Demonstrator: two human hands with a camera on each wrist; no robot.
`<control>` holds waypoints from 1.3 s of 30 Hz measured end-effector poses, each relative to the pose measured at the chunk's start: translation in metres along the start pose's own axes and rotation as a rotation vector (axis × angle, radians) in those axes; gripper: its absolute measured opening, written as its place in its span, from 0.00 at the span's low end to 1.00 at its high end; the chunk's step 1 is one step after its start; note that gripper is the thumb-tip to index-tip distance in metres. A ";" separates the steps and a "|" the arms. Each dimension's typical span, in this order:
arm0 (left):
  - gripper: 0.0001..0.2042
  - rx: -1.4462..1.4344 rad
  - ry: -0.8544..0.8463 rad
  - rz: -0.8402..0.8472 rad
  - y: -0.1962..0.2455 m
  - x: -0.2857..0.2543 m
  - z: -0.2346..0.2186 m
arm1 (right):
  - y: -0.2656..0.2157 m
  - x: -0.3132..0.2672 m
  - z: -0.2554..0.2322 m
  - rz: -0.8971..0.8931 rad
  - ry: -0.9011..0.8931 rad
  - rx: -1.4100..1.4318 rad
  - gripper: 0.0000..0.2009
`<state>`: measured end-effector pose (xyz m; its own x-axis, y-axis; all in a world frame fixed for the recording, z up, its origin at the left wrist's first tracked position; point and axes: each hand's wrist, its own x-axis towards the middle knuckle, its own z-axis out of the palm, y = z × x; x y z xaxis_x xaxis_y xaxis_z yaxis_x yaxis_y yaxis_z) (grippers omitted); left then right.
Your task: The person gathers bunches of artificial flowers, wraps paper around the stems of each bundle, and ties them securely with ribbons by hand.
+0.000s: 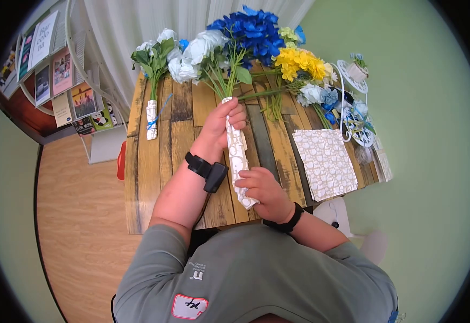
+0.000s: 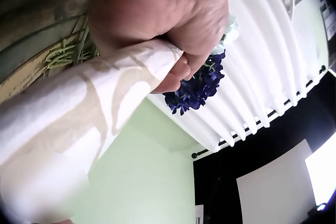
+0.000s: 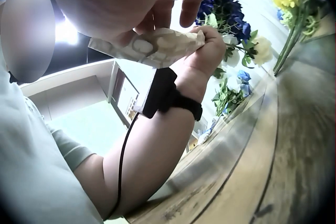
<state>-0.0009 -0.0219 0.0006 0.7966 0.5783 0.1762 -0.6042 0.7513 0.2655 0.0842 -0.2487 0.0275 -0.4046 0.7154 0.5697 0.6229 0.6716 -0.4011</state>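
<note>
Left hand [image 1: 217, 125]: your fingers curl closed round the far end of the patterned wrap [image 1: 237, 153]; hold the stems [image 1: 225, 82] snug. Right hand [image 1: 269, 194]: your fingers curl round its near end; press evenly. Blue flowers [image 1: 250, 36]: far side. Patterned sheets [image 1: 326, 164]: right

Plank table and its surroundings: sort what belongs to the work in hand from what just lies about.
In the work:
- white-and-tan patterned paper wrap, gripped by the left hand and right hand
- white and deep-blue flowers above it
- matching flat paper sheets, probably supplies

Apparently lying about:
- blue-tied white bouquet
- small potted plant
- printed booklets
</note>
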 end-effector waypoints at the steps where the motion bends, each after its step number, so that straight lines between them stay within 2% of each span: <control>1: 0.11 -0.030 0.028 -0.036 0.000 0.002 -0.007 | -0.001 0.000 0.002 0.022 0.012 0.007 0.17; 5: 0.08 -0.099 0.096 -0.076 -0.008 0.007 -0.027 | 0.005 -0.005 0.006 0.046 -0.001 0.017 0.19; 8: 0.06 -0.110 0.160 -0.091 -0.012 0.004 -0.026 | 0.008 -0.011 0.010 0.097 0.058 0.143 0.20; 11: 0.08 -0.139 0.206 -0.124 -0.015 0.005 -0.043 | 0.008 -0.017 0.011 0.182 0.104 0.195 0.21; 13: 0.08 -0.120 0.251 -0.147 -0.014 0.004 -0.044 | 0.007 -0.022 0.010 0.302 0.088 0.253 0.21; 18: 0.08 -0.099 0.377 -0.183 -0.013 0.004 -0.052 | 0.007 -0.040 0.011 0.364 0.092 0.318 0.20; 20: 0.08 -0.058 0.339 -0.200 -0.011 0.006 -0.057 | 0.006 -0.044 0.011 0.364 0.090 0.331 0.19; 22: 0.08 -0.065 0.331 -0.203 -0.009 0.010 -0.059 | 0.010 -0.047 0.010 0.183 0.097 0.241 0.20; 29: 0.10 0.039 0.427 -0.204 -0.006 0.020 -0.037 | 0.004 -0.048 0.001 0.102 0.131 0.186 0.17; 31: 0.14 0.005 0.455 -0.227 -0.004 0.021 -0.040 | 0.004 -0.050 0.000 0.026 0.080 0.127 0.21; 34: 0.13 -0.091 0.397 -0.260 -0.003 0.020 -0.045 | 0.000 -0.052 0.001 0.033 0.088 0.161 0.19; 39: 0.14 -0.113 0.411 -0.270 -0.003 0.017 -0.047 | -0.004 -0.058 -0.001 0.038 0.092 0.180 0.19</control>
<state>0.0135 0.0001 -0.0416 0.8642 0.4189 -0.2787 -0.3942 0.9080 0.1421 0.1060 -0.2934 -0.0030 -0.3154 0.7259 0.6112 0.5038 0.6739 -0.5404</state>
